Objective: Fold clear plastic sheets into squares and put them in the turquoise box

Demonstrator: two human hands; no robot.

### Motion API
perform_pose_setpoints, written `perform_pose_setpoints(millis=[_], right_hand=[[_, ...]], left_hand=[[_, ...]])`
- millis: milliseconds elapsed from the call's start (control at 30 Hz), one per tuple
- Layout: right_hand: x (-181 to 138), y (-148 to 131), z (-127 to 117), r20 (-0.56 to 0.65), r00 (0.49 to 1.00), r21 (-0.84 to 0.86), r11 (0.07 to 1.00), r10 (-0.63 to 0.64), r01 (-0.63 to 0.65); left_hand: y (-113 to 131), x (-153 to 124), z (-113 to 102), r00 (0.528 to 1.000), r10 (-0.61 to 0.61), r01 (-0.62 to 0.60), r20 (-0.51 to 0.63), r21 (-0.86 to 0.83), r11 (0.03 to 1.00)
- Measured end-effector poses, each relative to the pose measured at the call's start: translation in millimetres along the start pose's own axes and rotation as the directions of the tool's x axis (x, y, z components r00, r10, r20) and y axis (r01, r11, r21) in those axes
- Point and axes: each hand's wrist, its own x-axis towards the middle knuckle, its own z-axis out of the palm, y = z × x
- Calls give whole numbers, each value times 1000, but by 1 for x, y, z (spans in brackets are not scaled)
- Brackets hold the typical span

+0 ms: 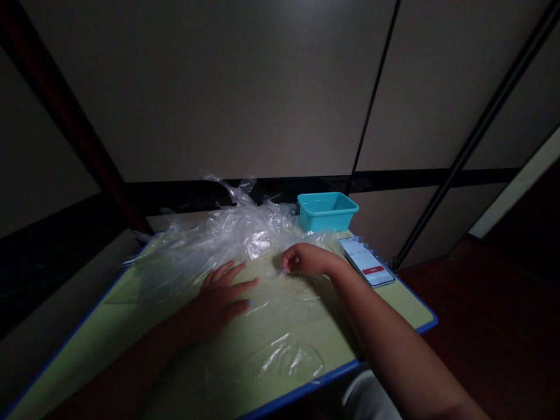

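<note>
A thin clear plastic piece [293, 356], which looks like a disposable glove, lies spread over the table [341, 332] in front of me. My right hand [304, 259] is closed in a pinch on the far end of this plastic. Fingers spread, my left hand [225, 294] rests low over the plastic's left side, holding nothing. Just beyond both hands is a crumpled heap of similar clear plastic [245, 227], with some finger-like ends sticking up. Where one piece ends and another begins is hard to see.
A turquoise plastic basin [326, 213] stands at the table's back right. To the right of my right wrist lies a phone [370, 265] with a lit screen. Blue edging [315, 382] borders the table. Behind it rise large cabinet panels [245, 105].
</note>
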Motion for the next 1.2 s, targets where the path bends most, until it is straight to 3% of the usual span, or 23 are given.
perform_pose_setpoints(millis=[400,567,700,1000,1200], right_hand=[[-1,-2,1,102,994,-61,997,43,-37],[0,0,3,127,990,-26,998,58,-55],[1,2,3,149,988,-22,999,49,-46],[1,3,3,180,983,-7,999,39,-39],[1,6,4,175,984,10,999,46,-48]], left_hand=[[2,1,-3,1000,-3,3,13,-18,1000],[4,2,-7,991,100,-105,-88,-58,993],[7,5,-13,985,104,-109,-138,-34,993],[12,2,-11,998,14,-17,58,50,999],[14,2,-12,994,-46,38,96,87,995]])
